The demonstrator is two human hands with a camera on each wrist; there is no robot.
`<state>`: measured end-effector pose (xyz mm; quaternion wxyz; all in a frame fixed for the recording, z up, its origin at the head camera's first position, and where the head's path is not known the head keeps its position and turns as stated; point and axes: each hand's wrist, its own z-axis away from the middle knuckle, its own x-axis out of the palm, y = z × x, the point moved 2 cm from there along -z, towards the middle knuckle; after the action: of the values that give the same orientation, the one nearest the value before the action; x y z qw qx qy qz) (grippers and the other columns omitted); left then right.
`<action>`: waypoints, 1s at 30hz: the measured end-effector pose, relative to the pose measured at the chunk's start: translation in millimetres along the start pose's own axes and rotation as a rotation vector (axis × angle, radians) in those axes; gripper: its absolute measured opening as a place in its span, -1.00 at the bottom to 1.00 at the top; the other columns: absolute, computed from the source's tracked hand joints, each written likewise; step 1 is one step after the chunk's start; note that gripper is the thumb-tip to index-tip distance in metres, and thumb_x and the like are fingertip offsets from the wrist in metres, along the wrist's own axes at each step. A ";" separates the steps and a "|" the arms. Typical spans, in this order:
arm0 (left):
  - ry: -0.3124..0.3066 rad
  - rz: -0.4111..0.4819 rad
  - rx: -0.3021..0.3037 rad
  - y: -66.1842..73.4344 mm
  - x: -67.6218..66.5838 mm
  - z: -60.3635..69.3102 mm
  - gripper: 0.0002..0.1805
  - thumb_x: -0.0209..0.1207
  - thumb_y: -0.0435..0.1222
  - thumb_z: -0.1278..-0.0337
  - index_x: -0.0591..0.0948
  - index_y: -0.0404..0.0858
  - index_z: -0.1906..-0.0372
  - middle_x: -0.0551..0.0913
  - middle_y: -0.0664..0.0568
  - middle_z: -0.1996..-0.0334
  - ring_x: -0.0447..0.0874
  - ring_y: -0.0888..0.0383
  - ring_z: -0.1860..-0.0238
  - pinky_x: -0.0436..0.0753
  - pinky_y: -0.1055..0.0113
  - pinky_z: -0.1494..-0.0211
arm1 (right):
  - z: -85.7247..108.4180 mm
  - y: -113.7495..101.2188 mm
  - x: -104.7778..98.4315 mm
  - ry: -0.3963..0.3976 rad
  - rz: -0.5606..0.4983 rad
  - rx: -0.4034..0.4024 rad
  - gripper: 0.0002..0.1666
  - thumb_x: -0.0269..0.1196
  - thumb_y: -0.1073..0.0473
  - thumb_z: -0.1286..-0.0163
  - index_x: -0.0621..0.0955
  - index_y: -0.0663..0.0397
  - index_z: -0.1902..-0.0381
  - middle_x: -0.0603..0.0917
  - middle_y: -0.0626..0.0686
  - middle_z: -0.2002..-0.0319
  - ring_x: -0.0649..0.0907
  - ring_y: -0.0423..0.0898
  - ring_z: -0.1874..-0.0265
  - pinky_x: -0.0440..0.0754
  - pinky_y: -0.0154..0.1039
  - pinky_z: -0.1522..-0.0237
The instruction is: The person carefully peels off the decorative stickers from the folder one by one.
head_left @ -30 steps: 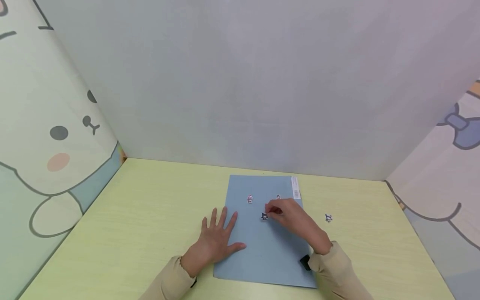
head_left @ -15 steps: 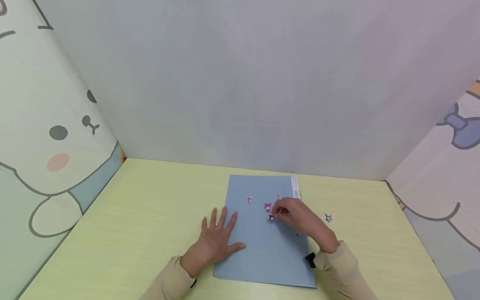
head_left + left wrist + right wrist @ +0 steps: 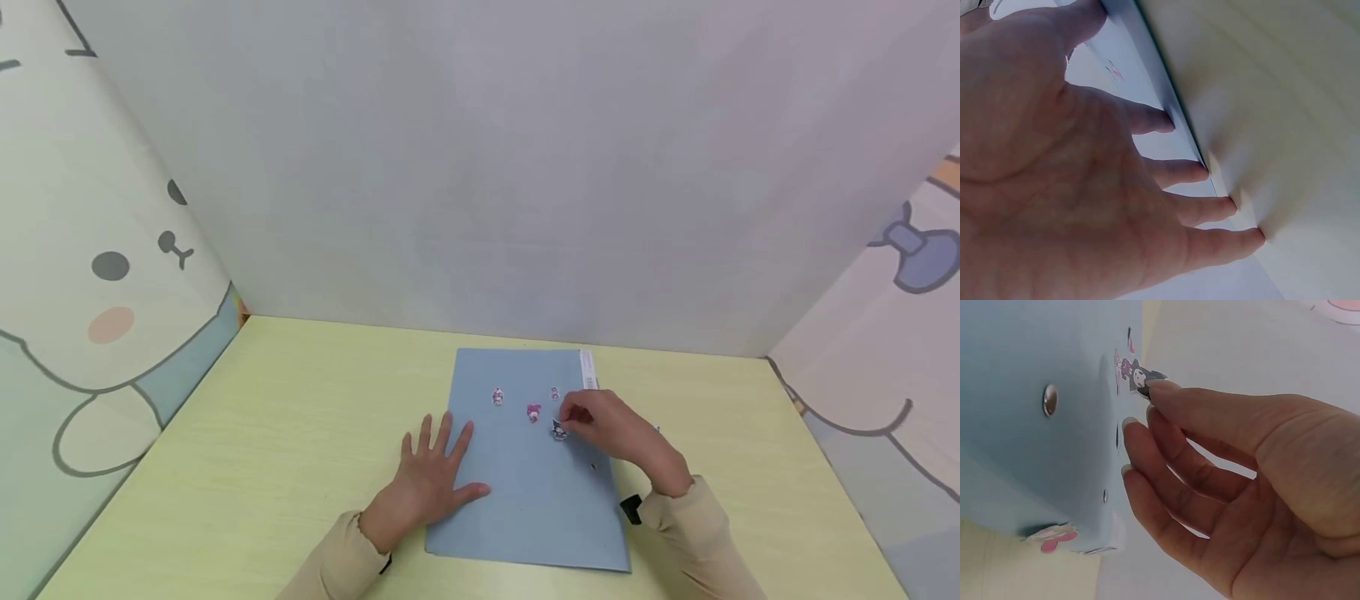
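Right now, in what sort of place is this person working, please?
Probably an indoor booth for tabletop work: a yellow table, a grey backdrop behind it, and cartoon panels on both sides.

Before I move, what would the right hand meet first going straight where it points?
Likely the pink figure on the blue board, just left of the dark figure the right hand pinches; hand height is unclear.

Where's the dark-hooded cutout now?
In the head view, the right hand pinches the dark-hooded cutout over the right half of the blue board, right of the pink-hooded cutout.
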<state>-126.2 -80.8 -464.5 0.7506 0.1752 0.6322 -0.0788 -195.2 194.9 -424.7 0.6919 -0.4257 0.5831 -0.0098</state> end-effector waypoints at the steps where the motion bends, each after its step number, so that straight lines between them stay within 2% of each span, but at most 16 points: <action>1: 0.000 -0.002 0.000 -0.1 -0.3 0.0 -0.04 0.14 0.33 -0.27 0.29 -0.20 -0.56 0.21 -0.31 -0.53 0.10 -0.41 -0.52 0.25 -0.39 -0.37 | 0.6 0.7 -1.6 -0.004 -0.006 0.011 -0.86 0.36 0.45 -0.33 0.67 0.14 0.35 0.66 -0.10 0.39 0.59 -0.22 0.38 0.63 -0.28 0.25; 10: -0.001 0.023 0.006 0.6 -4.9 1.2 -0.04 0.17 0.30 -0.27 0.30 -0.22 -0.56 0.20 -0.33 -0.53 0.09 -0.43 -0.52 0.23 -0.41 -0.37 | 7.6 6.6 -13.3 -0.035 -0.044 0.092 -0.89 0.35 0.42 -0.36 0.64 0.16 0.34 0.65 -0.07 0.38 0.57 -0.17 0.38 0.60 -0.30 0.30; 20: 0.019 0.031 0.018 0.2 -4.4 2.8 -0.04 0.18 0.29 -0.26 0.32 -0.24 -0.54 0.23 -0.35 -0.51 0.13 -0.44 -0.50 0.25 -0.42 -0.35 | 15.0 13.9 -22.9 -0.052 -0.040 0.119 -0.89 0.35 0.39 -0.37 0.64 0.13 0.33 0.64 -0.08 0.37 0.57 -0.16 0.38 0.59 -0.31 0.31; 30: 0.010 0.027 0.012 0.3 -2.8 1.3 -0.03 0.18 0.30 -0.26 0.30 -0.23 -0.56 0.21 -0.34 -0.52 0.10 -0.44 -0.51 0.23 -0.42 -0.36 | 24.5 25.2 -33.1 -0.077 -0.039 0.153 -0.88 0.38 0.32 -0.36 0.64 0.08 0.35 0.63 -0.11 0.39 0.56 -0.17 0.37 0.55 -0.30 0.31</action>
<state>-125.4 -81.3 -461.5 0.7475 0.1888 0.6329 -0.0714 -198.0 241.9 -414.4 0.7440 -0.3830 0.5451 -0.0516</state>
